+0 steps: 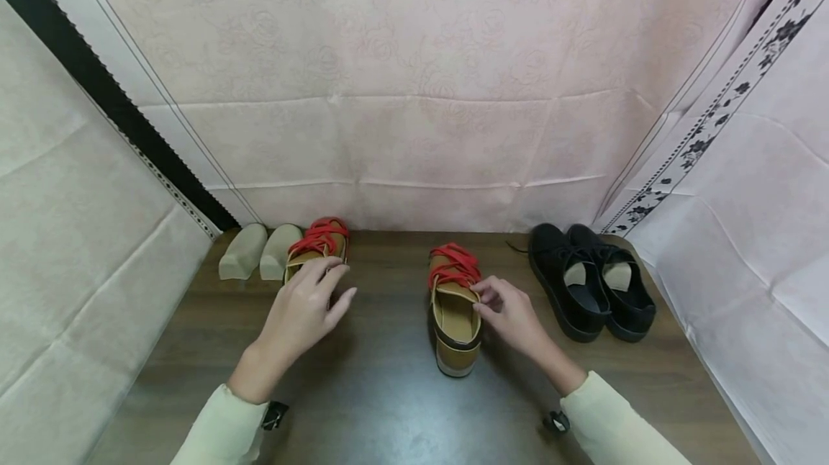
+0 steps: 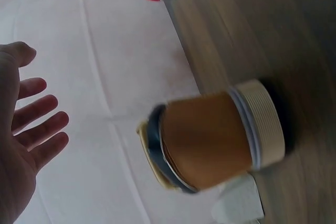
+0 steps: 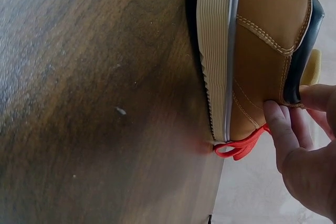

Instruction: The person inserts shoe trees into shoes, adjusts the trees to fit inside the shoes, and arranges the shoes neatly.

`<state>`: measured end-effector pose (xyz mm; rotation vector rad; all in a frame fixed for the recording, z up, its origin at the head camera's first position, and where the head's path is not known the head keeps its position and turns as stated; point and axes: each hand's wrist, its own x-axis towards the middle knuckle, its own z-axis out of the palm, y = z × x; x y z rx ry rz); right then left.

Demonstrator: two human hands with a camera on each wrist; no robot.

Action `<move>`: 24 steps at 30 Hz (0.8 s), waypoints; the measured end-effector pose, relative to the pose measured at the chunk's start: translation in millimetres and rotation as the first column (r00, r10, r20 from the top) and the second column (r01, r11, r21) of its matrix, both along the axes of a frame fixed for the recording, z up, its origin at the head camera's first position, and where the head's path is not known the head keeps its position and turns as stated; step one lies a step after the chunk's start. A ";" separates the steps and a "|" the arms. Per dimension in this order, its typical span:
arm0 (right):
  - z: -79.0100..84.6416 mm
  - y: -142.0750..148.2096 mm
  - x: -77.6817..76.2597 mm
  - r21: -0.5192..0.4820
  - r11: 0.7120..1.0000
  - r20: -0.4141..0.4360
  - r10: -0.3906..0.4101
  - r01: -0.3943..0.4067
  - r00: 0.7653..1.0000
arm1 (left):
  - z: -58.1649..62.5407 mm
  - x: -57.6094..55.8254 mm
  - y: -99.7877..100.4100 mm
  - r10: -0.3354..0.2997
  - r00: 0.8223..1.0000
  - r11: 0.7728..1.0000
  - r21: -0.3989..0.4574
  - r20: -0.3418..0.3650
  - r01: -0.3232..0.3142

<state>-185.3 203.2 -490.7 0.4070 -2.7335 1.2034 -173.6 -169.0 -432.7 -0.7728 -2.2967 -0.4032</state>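
Observation:
Two tan shoes with red laces stand on the wooden surface. My right hand (image 1: 512, 314) pinches the side collar of the right tan shoe (image 1: 456, 358), which points away from me with its heel nearest. In the right wrist view, thumb and fingertips grip the dark padded collar just behind the red laces (image 3: 239, 148). My left hand (image 1: 303, 310) hovers by the left tan shoe (image 1: 340, 243) and hides most of it in the head view. Its fingers are loosely spread in the left wrist view, apart from that shoe's heel (image 2: 210, 140).
Two pale, rounded blocks, the left block (image 1: 243, 253) and the right block (image 1: 280, 253), sit left of the left tan shoe. A pair of black shoes (image 1: 570, 285) with pale inserts stands at the right. A patterned cloth wall (image 1: 414, 141) closes off the back.

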 end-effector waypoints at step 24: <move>1.5 -0.3 0.3 0.003 1.000 0.018 -0.005 0.005 1.000 | -18.1 -28.7 -64.5 0.219 0.967 0.974 0.031 0.131 -0.225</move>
